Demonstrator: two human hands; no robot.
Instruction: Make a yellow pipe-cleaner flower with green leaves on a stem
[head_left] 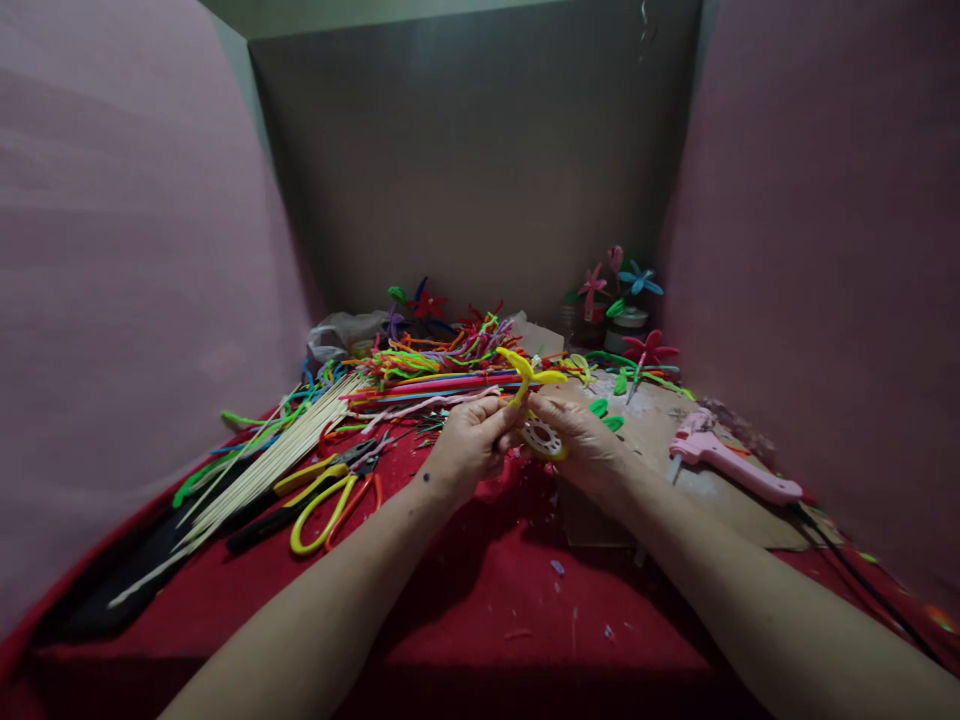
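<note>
A yellow pipe-cleaner flower (528,372) with spread petals stands upright between my two hands. My left hand (474,436) is closed, pinching the flower just below its petals. My right hand (576,436) is also closed, its fingertips close to the flower's base. A white spool with round holes and a yellow rim (543,436) is tucked against the right hand's fingers and palm, looking like a roll of tape. The fingers hide the flower's stem and part of the spool.
Left lie bamboo sticks (277,450), pliers (319,480) and yellow-handled scissors (324,515). Pipe cleaners (435,360) are heaped behind. At right, a pink glue gun (731,460) with a cord rests on cardboard (652,430). Finished flowers (640,280) stand in jars behind.
</note>
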